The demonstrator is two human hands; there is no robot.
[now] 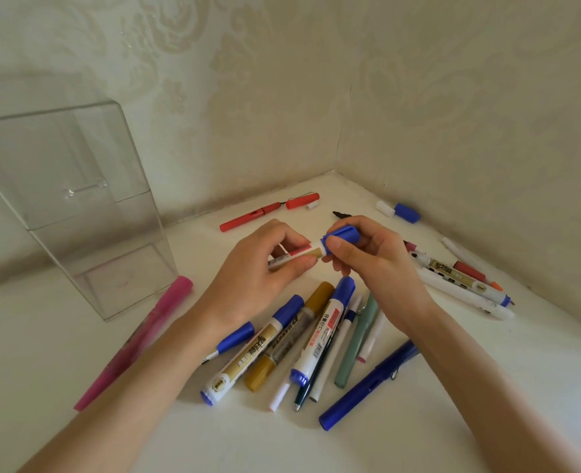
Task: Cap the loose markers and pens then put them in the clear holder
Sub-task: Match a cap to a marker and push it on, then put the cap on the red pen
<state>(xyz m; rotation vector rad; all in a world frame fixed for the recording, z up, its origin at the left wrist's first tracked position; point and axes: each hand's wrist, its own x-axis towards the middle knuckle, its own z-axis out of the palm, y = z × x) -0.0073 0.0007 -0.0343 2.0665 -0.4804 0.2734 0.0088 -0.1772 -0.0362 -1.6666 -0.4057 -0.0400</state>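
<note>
Two hands bring a blue cap and a white marker together over a table strewn with pens.

The left hand (265,268) pinches the white marker (299,254) by its barrel, and the right hand (374,257) curls its fingers round the blue cap (342,235), which meets the barrel's end. Below them on the table (214,431) lies a heap with a gold marker (289,339), a green pen (354,343) and a dark blue pen (367,384). The clear holder (77,206) stands upright at the left, with a pink marker (135,339) lying just beside it. A red pen (251,216) lies near the wall with its red cap (301,200) off.
</note>
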